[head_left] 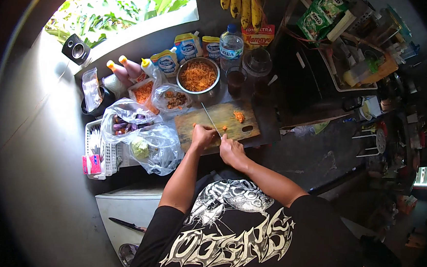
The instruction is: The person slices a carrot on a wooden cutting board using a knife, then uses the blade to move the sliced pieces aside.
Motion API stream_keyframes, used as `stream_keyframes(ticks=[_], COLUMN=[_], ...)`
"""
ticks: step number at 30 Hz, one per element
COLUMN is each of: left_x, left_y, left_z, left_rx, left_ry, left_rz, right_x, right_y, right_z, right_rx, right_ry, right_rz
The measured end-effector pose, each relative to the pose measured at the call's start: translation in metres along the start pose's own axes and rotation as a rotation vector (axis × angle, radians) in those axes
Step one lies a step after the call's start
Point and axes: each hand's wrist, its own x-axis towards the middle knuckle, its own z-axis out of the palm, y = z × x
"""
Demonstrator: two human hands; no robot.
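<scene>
A kitchen knife [210, 117] is gripped in my right hand [232, 150], its blade pointing away over a wooden cutting board [190, 118]. Close beside the blade, my left hand [202, 135] is closed low over the board; what its fingers hold, if anything, is hidden. A bit of orange carrot [194, 125] shows at the left fingers, and another small piece [224, 128] lies just right of the blade. A small heap of shredded carrot [239, 116] sits near the board's handle hole. Behind the board stands a steel bowl [218, 80] full of orange shreds.
Plastic bags with purple vegetables [121, 126] and a pale green cabbage [140, 148] lie left of the board. Sauce bottles [117, 73], a water bottle [231, 46] and a dark glass [236, 80] stand behind. Another knife [126, 224] rests on a white surface at lower left.
</scene>
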Motion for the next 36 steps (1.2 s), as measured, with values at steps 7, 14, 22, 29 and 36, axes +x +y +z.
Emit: stream_keyframes(ticks=[7,14,22,29,36], left_x=[-0.019,-0.027,-0.027,-0.019,-0.013], left_y=[0.024,0.031,0.032,0.016,0.006], left_z=[-0.005,-0.006,-0.003,0.000,0.004], left_rx=[0.064,0.131,0.097,0.099,0.021], left_ry=[0.027,0.051,0.028,0.041,0.023], left_rz=[0.037,0.048,0.024,0.075,0.106], right_x=[0.016,0.010,0.005,0.000,0.008], right_y=[0.017,0.007,-0.002,-0.004,0.006], right_z=[0.019,-0.008,-0.011,-0.008,0.011], right_rx=[0.074,0.099,0.054,0.014,0.030], right_ry=[0.005,-0.019,-0.055,-0.023,-0.036], right_rz=[0.072,0.044,0.078,0.035,0.049])
